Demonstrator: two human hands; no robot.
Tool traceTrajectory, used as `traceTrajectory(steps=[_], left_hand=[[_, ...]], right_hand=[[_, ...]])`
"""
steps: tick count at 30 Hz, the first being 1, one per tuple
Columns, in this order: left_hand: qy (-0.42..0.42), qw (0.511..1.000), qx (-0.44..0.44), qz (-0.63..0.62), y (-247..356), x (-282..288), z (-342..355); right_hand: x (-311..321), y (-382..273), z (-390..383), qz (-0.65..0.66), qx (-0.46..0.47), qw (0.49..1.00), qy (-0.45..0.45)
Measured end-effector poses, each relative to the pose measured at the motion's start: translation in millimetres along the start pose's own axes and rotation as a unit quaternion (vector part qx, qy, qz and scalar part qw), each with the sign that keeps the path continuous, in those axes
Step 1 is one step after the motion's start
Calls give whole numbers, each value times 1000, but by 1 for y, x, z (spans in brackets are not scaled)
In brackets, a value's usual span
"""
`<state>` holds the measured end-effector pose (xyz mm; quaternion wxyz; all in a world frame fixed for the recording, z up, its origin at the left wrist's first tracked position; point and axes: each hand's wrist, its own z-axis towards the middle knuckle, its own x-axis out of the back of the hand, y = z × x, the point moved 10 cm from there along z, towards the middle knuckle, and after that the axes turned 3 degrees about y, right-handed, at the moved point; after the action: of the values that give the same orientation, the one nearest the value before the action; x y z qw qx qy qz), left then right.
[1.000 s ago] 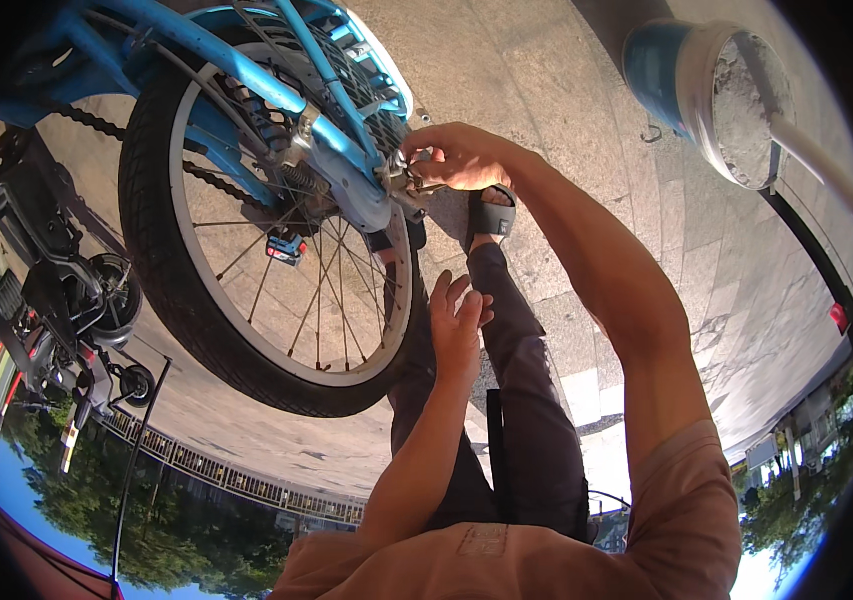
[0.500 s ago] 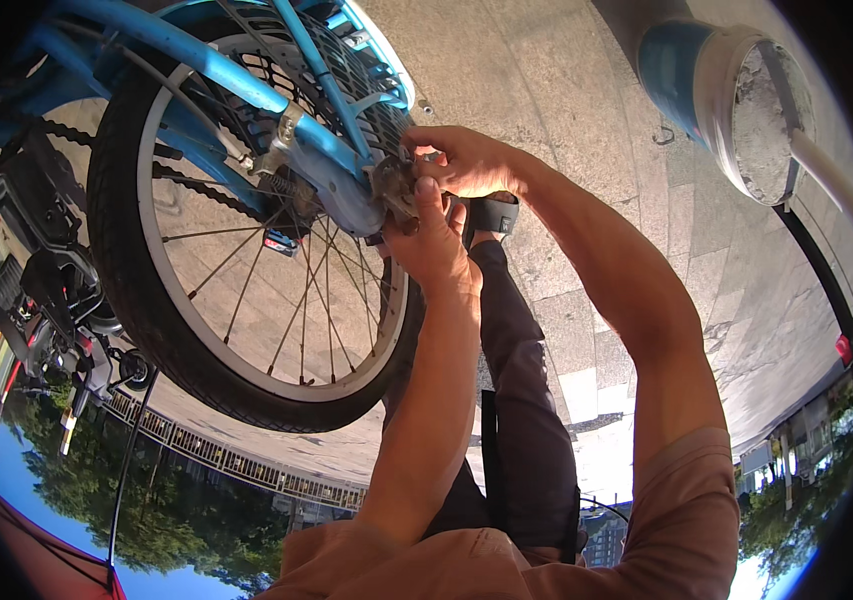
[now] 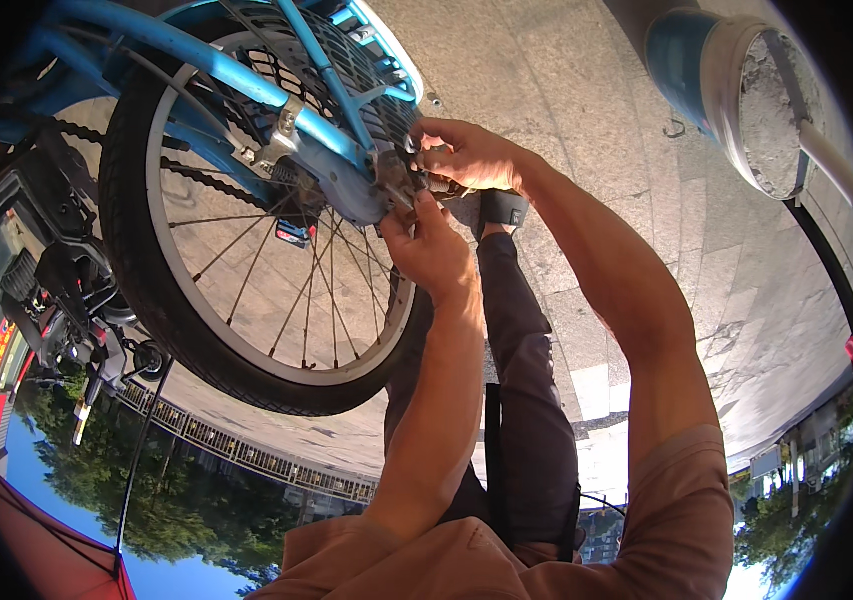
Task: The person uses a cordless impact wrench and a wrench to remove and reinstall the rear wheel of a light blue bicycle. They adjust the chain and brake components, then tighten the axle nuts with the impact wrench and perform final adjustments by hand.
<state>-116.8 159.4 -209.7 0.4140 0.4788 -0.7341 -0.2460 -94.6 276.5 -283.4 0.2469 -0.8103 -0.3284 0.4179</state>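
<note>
A blue bicycle with its spoked wheel fills the upper left. At the end of a blue frame tube, beside a scuffed grey-blue cover, sits a small worn metal bracket. My left hand is closed at the bracket's near side, thumb and fingers gripping its lower edge. Just beyond, my right hand has its fingers bent in a pinch by the bracket's right side. What lies between those fingertips is too small and shaded to make out. A short brownish metal piece shows between the two hands.
A black mesh guard and a dark chain lie near the wheel. To the right stands a blue-and-white bucket-shaped container with a grey, rough top and a white pole. Another dark vehicle is at the left. My foot rests on the paving.
Both hands stay at the bracket. The left thumb has shifted down off its face, and the right fingers have turned slightly, baring the brownish metal piece. The whole view has shifted a little.
</note>
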Motion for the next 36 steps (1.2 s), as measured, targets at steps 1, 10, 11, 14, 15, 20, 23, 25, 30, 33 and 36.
traceTrajectory(steps=[1,10,11,14,15,20,23,25,30,33,36], left_hand=[[1,1000,-7,15,2,0,0],[-5,996,-91,8,34,-13,-12],[-2,997,-75,-7,31,-9,-11],[-6,997,-39,63,16,4,-20],[-18,998,-38,51,12,8,-25],[-43,999,-1,11,-22,31,-58],[-62,997,51,-9,-39,35,-70],[-75,992,92,39,-50,36,-75],[-183,958,196,-105,-89,-17,-73],[-235,935,264,-26,-134,-54,-74],[-279,931,227,64,-161,-78,-71]], right_hand=[[0,-1,1,5,2,1000,-6],[2,2,0,-17,-31,999,-14],[1,4,-1,-1,-44,999,-19],[-2,6,0,45,-59,997,-32],[-3,7,2,44,-58,997,-37],[-8,9,10,-25,-23,999,-30],[15,-4,-10,-124,26,989,78],[29,-5,-48,-174,35,977,120],[25,62,-166,-276,-85,957,-15],[71,101,-185,-239,-45,956,165],[132,178,-187,-161,-149,939,266]])
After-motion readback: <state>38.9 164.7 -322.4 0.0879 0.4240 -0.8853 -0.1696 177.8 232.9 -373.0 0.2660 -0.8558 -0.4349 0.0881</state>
